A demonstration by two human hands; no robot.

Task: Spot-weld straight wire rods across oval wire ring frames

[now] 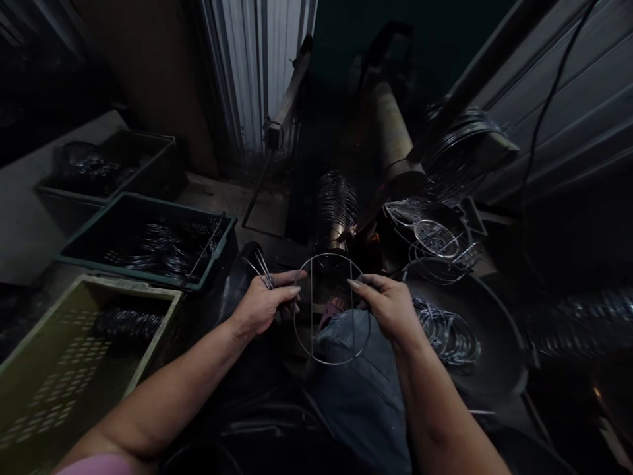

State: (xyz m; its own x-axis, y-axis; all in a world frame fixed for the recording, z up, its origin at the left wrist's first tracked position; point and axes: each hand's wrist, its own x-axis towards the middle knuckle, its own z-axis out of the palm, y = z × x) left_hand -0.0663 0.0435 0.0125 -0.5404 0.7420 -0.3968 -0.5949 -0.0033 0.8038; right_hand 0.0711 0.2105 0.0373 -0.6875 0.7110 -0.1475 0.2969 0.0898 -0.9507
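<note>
Well left of the wire hoop [331, 363], an olive perforated crate [128, 282] holds a dark coil of wire [127, 323]. Beyond it sits a dark green crate [119, 272] with more wire coils [158, 254], and a third dark crate [138, 135] lies farther from the hoop, its contents dim.

Just left of the hoop, the left hand [264, 305] closes on a bundle of thin wires [260, 272], whose straight ends fan upward past the fingers. The hands stand apart, with the hoop between them. The hoop hangs upright in front of the person's denim-clad knee [356, 359]. It is a thin, bright metal loop, slightly oval, with two straight wires running top to bottom inside it, close together and roughly parallel. The right hand [386, 305] pinches the hoop's upper right edge between thumb and fingers; the left fingertips sit very near its opposite edge, though any contact there is hard to tell.

Behind the hoop, wire rings [336, 204] stand stacked on a spindle. To its right, a tangle of finished wire frames [435, 237] lies beside a wide dark pan [509, 336] holding loose wire rings [448, 333].
</note>
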